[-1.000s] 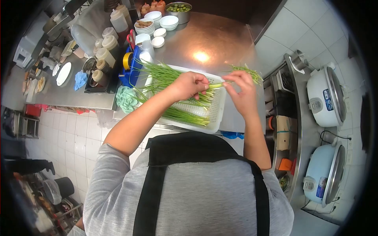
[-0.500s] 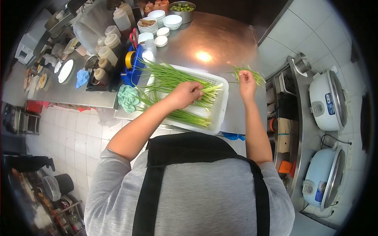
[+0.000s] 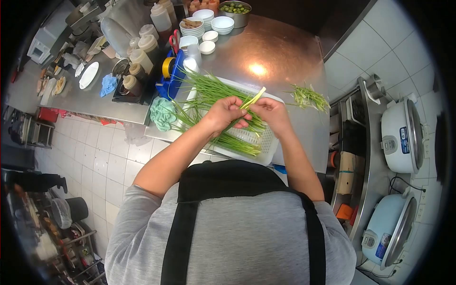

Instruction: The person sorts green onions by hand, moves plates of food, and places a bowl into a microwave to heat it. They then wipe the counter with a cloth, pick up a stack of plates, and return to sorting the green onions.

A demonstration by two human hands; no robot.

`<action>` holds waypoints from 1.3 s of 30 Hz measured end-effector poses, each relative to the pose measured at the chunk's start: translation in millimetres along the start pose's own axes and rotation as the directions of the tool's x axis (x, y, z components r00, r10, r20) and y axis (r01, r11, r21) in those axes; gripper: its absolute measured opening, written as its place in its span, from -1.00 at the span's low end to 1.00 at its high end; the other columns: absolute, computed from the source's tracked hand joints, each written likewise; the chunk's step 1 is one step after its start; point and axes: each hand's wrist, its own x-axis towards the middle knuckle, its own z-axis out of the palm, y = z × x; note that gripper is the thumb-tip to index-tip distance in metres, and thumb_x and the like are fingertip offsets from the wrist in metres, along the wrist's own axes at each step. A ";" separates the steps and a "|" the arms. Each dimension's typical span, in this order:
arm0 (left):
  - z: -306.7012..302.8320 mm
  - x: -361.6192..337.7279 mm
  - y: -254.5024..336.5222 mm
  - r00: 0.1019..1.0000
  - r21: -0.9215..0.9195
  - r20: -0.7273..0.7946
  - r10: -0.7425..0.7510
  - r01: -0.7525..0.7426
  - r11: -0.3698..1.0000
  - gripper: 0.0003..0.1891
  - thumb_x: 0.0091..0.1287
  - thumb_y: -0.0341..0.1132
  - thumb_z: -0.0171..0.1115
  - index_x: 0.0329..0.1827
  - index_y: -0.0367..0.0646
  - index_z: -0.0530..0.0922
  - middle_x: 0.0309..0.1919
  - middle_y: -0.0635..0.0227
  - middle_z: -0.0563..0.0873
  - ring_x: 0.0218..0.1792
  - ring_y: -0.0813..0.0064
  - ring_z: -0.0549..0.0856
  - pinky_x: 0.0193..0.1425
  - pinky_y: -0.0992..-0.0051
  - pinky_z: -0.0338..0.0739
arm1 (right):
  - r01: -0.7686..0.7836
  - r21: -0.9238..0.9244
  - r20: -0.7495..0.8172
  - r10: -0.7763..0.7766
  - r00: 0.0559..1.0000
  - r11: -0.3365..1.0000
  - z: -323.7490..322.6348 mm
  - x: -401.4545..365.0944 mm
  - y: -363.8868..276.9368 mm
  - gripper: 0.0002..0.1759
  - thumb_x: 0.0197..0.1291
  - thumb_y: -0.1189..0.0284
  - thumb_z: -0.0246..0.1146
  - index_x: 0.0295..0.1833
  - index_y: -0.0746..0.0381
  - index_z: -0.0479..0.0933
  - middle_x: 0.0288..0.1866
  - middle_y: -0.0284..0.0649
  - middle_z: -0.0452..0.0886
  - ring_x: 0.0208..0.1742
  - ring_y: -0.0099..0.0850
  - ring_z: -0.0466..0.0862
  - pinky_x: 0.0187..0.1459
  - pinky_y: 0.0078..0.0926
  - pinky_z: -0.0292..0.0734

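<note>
Above a white perforated basket (image 3: 273, 142), my left hand (image 3: 223, 115) is closed round a few thin green onions, their pale ends (image 3: 256, 96) pointing up and to the right. The fingers of my right hand (image 3: 273, 115) pinch the same stalks just beside the left fingertips. More green onions (image 3: 213, 90) lie across the basket, their long leaves hanging over its left side. A second bunch (image 3: 237, 144) rests along the near side, below my hands. To the right, a small heap of trimmings (image 3: 308, 98) sits directly on the steel table.
Behind the basket stretches the steel table (image 3: 280, 52), with stacked white bowls (image 3: 222, 24) and a pot of green fruit (image 3: 235, 18). A blue tape dispenser (image 3: 172, 78) and a green cloth (image 3: 162, 114) stand left. Rice cookers (image 3: 396, 130) line the right wall.
My right hand has come left from the heap of trimmings to the stalks in my left hand and now pinches them. The trimmings stay on the table. The view has shifted slightly.
</note>
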 end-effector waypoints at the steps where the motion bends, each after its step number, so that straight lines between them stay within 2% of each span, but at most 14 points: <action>1: -0.4 -0.3 -0.5 1.000 0.008 0.000 0.003 -0.003 1.000 -0.93 0.36 -0.44 0.10 -0.17 -0.22 0.42 -0.32 0.19 0.70 -0.39 0.47 0.70 -0.34 0.56 0.58 | -0.010 0.047 0.007 0.010 1.000 0.999 3.5 -0.7 1.0 -0.89 0.13 0.49 0.32 -0.26 0.32 0.61 -0.38 -0.34 0.64 -0.39 -0.66 0.54 -0.28 -0.69 0.45; 3: -1.3 -0.3 -1.5 1.000 0.020 -0.001 0.008 -0.008 1.000 -0.94 0.37 -0.44 0.08 -0.17 -0.22 0.41 -0.31 0.20 0.70 -0.36 0.45 0.71 -0.33 0.55 0.58 | -0.033 0.138 0.024 0.030 0.999 0.990 6.9 -1.0 3.3 -0.89 0.11 0.51 0.33 -0.27 0.34 0.60 -0.38 -0.32 0.64 -0.39 -0.65 0.55 -0.26 -0.68 0.46; 6: -1.4 -2.2 -0.4 1.000 0.036 0.001 -0.013 0.013 0.999 -0.94 0.39 -0.42 0.06 -0.18 -0.20 0.40 -0.29 0.21 0.70 -0.32 0.45 0.71 -0.31 0.55 0.58 | -0.049 0.146 0.075 0.038 0.996 0.988 4.7 -3.2 -0.3 -0.88 0.11 0.49 0.33 -0.28 0.32 0.60 -0.39 -0.31 0.65 -0.41 -0.66 0.54 -0.33 -0.70 0.41; 12: -2.2 -2.1 0.9 1.000 0.085 0.020 -0.019 0.018 0.996 -0.94 0.39 -0.39 0.07 -0.20 -0.15 0.41 -0.31 0.27 0.70 -0.31 0.51 0.69 -0.30 0.56 0.55 | -0.106 0.065 0.108 0.099 0.989 0.992 -3.0 -0.8 6.7 -0.86 0.15 0.41 0.30 -0.27 0.26 0.60 -0.38 -0.32 0.66 -0.39 -0.67 0.55 -0.37 -0.72 0.34; 15: -5.7 1.2 -0.6 1.000 0.272 0.007 0.016 -0.017 0.962 -0.93 0.39 -0.35 0.09 -0.21 -0.13 0.42 -0.37 0.39 0.68 -0.35 0.61 0.66 -0.34 0.61 0.51 | -0.086 0.054 0.115 0.079 0.990 0.995 -4.8 -1.6 6.1 -0.84 0.14 0.39 0.31 -0.25 0.27 0.59 -0.40 -0.32 0.66 -0.44 -0.67 0.53 -0.43 -0.75 0.30; 18: -6.3 5.6 -8.1 0.996 0.475 0.027 0.088 -0.090 0.875 -0.91 0.39 -0.32 0.09 -0.23 -0.12 0.43 -0.41 0.47 0.66 -0.38 0.69 0.62 -0.36 0.64 0.47 | -0.089 0.148 0.039 0.084 0.996 0.985 -0.7 -1.8 3.6 -0.85 0.16 0.39 0.30 -0.26 0.25 0.58 -0.44 -0.34 0.64 -0.44 -0.67 0.53 -0.42 -0.74 0.34; 21: 0.5 3.8 -3.5 0.998 0.455 -0.009 0.059 -0.049 0.889 -0.90 0.40 -0.32 0.08 -0.24 -0.15 0.44 -0.41 0.46 0.67 -0.39 0.67 0.63 -0.36 0.63 0.48 | -0.069 0.138 0.019 0.067 0.998 0.988 -1.1 -1.7 8.7 -0.85 0.16 0.38 0.30 -0.30 0.25 0.58 -0.46 -0.35 0.62 -0.45 -0.67 0.54 -0.42 -0.73 0.38; 24: -6.7 8.6 -7.8 0.974 0.496 -0.037 0.224 -0.177 0.850 -0.90 0.40 -0.34 0.06 -0.24 -0.16 0.46 -0.41 0.44 0.67 -0.41 0.64 0.63 -0.36 0.62 0.48 | -0.085 0.053 0.051 0.082 0.995 0.995 -7.3 -4.6 9.2 -0.85 0.15 0.38 0.31 -0.34 0.25 0.58 -0.46 -0.34 0.62 -0.46 -0.67 0.53 -0.44 -0.72 0.39; 27: -18.8 4.3 8.1 0.967 0.664 -0.059 0.247 -0.147 0.734 -0.90 0.40 -0.35 0.04 -0.24 -0.17 0.46 -0.40 0.41 0.68 -0.42 0.62 0.63 -0.34 0.61 0.48 | -0.141 0.002 0.075 0.140 0.987 0.990 -17.3 -8.5 10.8 -0.84 0.14 0.39 0.32 -0.37 0.25 0.58 -0.47 -0.34 0.62 -0.47 -0.66 0.53 -0.44 -0.71 0.40; 31: -27.1 2.2 19.5 0.965 0.663 -0.095 0.246 -0.123 0.739 -0.86 0.37 -0.33 0.03 -0.25 -0.22 0.48 -0.45 0.31 0.70 -0.46 0.50 0.66 -0.29 0.48 0.54 | -0.162 0.010 0.015 0.161 0.987 0.987 -33.0 -11.0 7.0 -0.86 0.14 0.40 0.31 -0.31 0.27 0.59 -0.45 -0.33 0.63 -0.45 -0.64 0.55 -0.40 -0.69 0.43; 34: -11.1 16.9 -3.1 0.962 0.612 0.004 0.274 -0.219 0.760 -0.85 0.39 -0.33 0.00 -0.25 -0.22 0.46 -0.45 0.31 0.69 -0.47 0.52 0.64 -0.31 0.48 0.54 | -0.060 0.275 -0.022 0.069 0.997 0.960 -22.6 -14.7 -0.3 -0.85 0.15 0.43 0.30 -0.22 0.28 0.58 -0.38 -0.31 0.64 -0.40 -0.62 0.57 -0.34 -0.67 0.45; 36: 17.3 7.1 0.9 0.999 0.360 0.011 0.049 -0.050 0.932 -0.84 0.42 -0.29 -0.03 -0.27 -0.19 0.40 -0.53 0.29 0.62 -0.50 0.54 0.58 -0.36 0.52 0.46 | -0.014 0.315 -0.069 0.038 0.997 0.949 -17.0 -13.9 7.4 -0.83 0.15 0.44 0.30 -0.17 0.28 0.57 -0.34 -0.31 0.64 -0.36 -0.61 0.57 -0.31 -0.65 0.46; 38: 22.7 8.2 -1.8 0.999 0.384 0.033 -0.034 0.019 0.923 -0.88 0.47 -0.27 -0.08 -0.21 -0.10 0.34 -0.58 0.46 0.50 -0.49 0.63 0.54 -0.44 0.61 0.39 | 0.005 0.339 -0.105 0.033 0.994 0.941 -15.2 -14.7 11.2 -0.82 0.15 0.45 0.29 -0.14 0.28 0.57 -0.32 -0.32 0.63 -0.33 -0.61 0.58 -0.30 -0.64 0.47; 39: 21.6 9.8 -5.1 0.999 0.424 0.039 0.006 -0.022 0.905 -0.88 0.46 -0.27 -0.07 -0.21 -0.10 0.34 -0.59 0.47 0.48 -0.50 0.65 0.52 -0.44 0.61 0.38 | -0.009 0.348 -0.116 0.053 0.992 0.937 -15.0 -18.5 12.1 -0.82 0.15 0.45 0.29 -0.14 0.27 0.57 -0.32 -0.33 0.63 -0.33 -0.61 0.57 -0.30 -0.64 0.47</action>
